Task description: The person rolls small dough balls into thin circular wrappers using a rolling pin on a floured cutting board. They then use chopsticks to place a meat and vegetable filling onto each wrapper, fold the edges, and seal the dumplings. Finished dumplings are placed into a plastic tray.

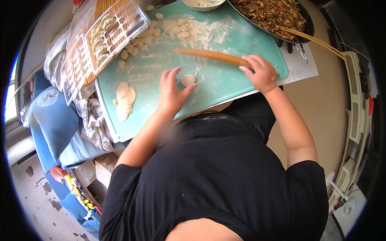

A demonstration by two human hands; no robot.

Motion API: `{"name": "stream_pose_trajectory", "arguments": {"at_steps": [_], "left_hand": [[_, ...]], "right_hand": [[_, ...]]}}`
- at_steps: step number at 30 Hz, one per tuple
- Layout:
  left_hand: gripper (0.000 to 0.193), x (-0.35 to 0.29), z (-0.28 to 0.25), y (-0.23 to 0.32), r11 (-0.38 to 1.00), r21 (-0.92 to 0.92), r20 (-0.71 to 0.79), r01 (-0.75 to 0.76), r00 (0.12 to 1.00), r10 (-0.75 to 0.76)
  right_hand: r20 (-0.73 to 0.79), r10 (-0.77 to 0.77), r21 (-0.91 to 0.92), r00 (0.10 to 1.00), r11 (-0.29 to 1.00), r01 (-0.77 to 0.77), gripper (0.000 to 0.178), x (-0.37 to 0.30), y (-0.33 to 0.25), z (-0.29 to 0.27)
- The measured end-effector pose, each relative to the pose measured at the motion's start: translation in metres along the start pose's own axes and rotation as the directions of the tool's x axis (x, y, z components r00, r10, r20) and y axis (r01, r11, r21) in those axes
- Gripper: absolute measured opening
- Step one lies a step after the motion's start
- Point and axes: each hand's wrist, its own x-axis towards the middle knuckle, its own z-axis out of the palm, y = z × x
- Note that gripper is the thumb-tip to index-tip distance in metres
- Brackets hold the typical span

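My left hand (171,91) rests on the teal mat (161,68), fingertips touching a small round dough disc (187,80). My right hand (261,73) lies over the near end of a wooden rolling pin (213,56), which stretches left across the floured mat above the disc. A stack of rolled-out wrappers (125,100) sits on the mat's left side. Several small dough pieces (177,27) lie toward the far edge.
A dark pan of chopped filling (271,14) with chopsticks (313,40) stands far right. A clear tray with folded dumplings (106,36) rests on a bamboo mat at far left. A white bowl (203,4) sits at the top edge. Blue cushions (54,120) lie left.
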Motion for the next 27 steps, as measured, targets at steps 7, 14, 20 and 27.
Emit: {"name": "stream_pose_trajectory", "arguments": {"at_steps": [7, 14, 20, 27], "left_hand": [[0.044, -0.015, -0.045, -0.028, 0.842, 0.498, 0.027, -0.209, 0.974, 0.225], [0.051, 0.021, -0.039, -0.035, 0.809, 0.539, 0.182, -0.234, 0.97, 0.16], [0.056, -0.013, -0.038, -0.052, 0.834, 0.476, 0.226, -0.28, 0.955, 0.191], [0.05, 0.034, -0.035, -0.053, 0.812, 0.513, 0.223, -0.278, 0.957, 0.187]], "right_hand": [[0.379, -0.051, 0.147, 0.924, 0.989, -0.005, 0.023, 0.024, -0.083, 0.03], [0.404, -0.012, -0.124, 0.915, 0.99, 0.068, 0.044, 0.028, -0.067, 0.058], [0.559, -0.093, -0.1, 0.824, 0.979, 0.178, 0.048, 0.017, -0.089, 0.042], [0.535, 0.011, -0.224, 0.845, 0.966, 0.129, 0.051, 0.032, -0.076, 0.057]]}}
